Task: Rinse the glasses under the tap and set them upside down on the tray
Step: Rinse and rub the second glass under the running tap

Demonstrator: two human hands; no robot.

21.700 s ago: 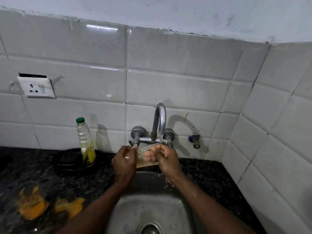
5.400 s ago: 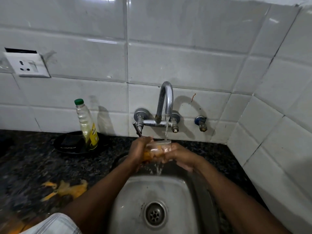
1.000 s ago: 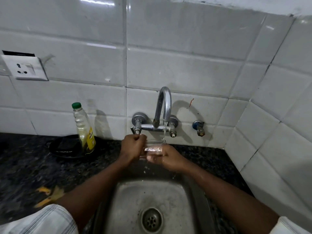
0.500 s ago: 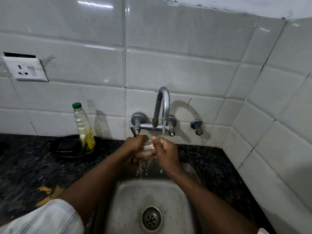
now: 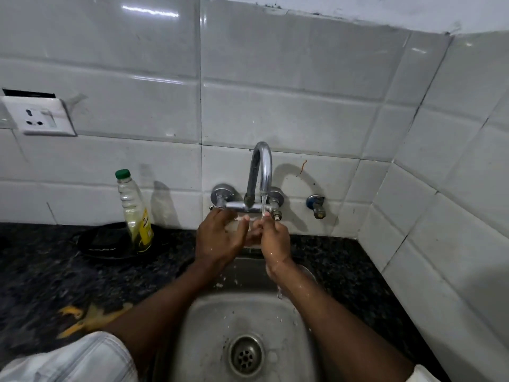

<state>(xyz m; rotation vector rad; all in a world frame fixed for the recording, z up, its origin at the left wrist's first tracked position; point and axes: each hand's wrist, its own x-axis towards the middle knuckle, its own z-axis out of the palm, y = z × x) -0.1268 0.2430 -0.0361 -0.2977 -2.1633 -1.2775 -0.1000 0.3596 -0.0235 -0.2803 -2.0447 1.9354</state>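
A clear glass [image 5: 252,235] is held between both hands above the back of the steel sink [image 5: 209,326], mostly hidden by my fingers. My left hand [image 5: 219,238] wraps its left side. My right hand [image 5: 274,237] grips its right side, with fingertips under the thin stream of water running from the curved chrome tap [image 5: 260,172]. Water drips from my right wrist into the sink. No tray can be seen for certain.
A bottle with a green cap [image 5: 135,210] stands on a black dish [image 5: 110,241] at the back left of the dark speckled counter [image 5: 41,271]. Orange scraps [image 5: 88,318] lie on the counter near left. A second small valve [image 5: 316,206] and tiled walls close the right corner.
Both hands have risen slightly toward the spout with the glass. My right fingertips now sit directly in the stream, and the left hand has spread wider over the glass.
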